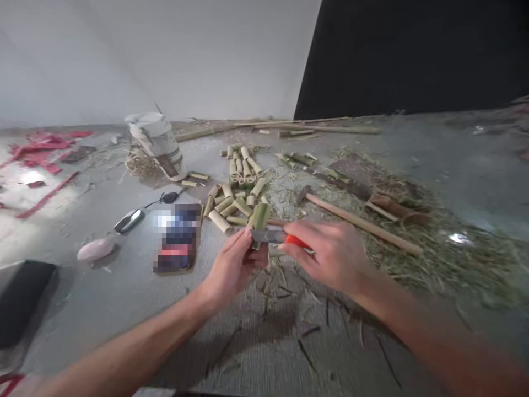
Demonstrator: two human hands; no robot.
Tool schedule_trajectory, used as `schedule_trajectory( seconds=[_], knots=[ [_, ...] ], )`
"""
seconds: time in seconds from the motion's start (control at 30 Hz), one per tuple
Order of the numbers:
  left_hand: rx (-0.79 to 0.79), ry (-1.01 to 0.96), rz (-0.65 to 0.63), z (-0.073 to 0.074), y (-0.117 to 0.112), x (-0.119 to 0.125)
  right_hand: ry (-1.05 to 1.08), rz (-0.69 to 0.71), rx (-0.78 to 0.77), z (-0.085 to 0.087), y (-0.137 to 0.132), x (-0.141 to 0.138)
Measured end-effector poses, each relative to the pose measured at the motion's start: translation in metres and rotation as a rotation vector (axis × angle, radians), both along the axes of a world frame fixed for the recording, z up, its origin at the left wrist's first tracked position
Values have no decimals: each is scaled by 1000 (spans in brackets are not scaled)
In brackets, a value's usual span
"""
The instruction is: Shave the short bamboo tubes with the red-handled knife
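My left hand [237, 259] is closed around a short green bamboo piece [261, 215], which it holds upright at the centre. In my right hand [326, 251] is a knife with an orange handle [298, 241], fingers wrapped round it. The grey blade [268, 236] lies across the bamboo piece, close to my left thumb. Just beyond my hands sits a heap of cut bamboo pieces [226, 205], with more of them [243, 162] grouped behind it. The lower part of the held piece is partly hidden by my fingers.
A wooden-handled hammer [363, 223] lies to the right, beside a spread of green shavings [446, 264]. On the left are a phone [178, 237], a key fob [129, 220], a pinkish oval object [96, 250] and a white bucket [155, 140]. Long bamboo strips [281, 127] lie along the wall.
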State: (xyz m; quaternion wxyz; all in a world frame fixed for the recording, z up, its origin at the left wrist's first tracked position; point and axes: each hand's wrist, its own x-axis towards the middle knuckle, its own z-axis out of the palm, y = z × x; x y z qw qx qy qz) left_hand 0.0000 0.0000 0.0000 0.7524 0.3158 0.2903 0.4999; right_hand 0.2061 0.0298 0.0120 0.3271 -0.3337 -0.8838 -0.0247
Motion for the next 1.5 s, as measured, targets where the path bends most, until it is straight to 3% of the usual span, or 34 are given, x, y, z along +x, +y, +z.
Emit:
schedule_trajectory(
  seconds=[0.1,0.3,0.37,0.53,0.67,0.73,0.9,0.97,1.1,1.23,1.37,1.5],
  knots=[
    [0,30,29,-2,0,0,-50,-66,61,8,1,3],
    [-38,9,-15,1,-6,4,26,-396,153,21,17,25],
    [-57,-10,19,2,-6,5,38,-354,122,22,17,27],
    [-57,-30,55,1,-1,2,-22,-83,11,15,2,11],
    [-34,-42,37,-2,-1,0,-56,-15,-3,9,-3,3],
    [-16,-20,20,-2,-5,1,-65,-51,27,10,2,8],
    [41,29,-150,0,-16,4,28,-373,136,19,20,30],
    [7,1,-84,0,-14,5,61,-333,113,20,20,31],
    [-28,6,64,-3,-2,2,13,-95,-18,15,7,14],
    [2,28,81,-7,2,0,-41,-38,-70,8,-4,0],
    [-2,63,62,-8,-3,1,-85,-101,23,8,2,6],
    [-63,40,-38,-5,-9,3,-33,-365,133,14,18,24]
  ],
)
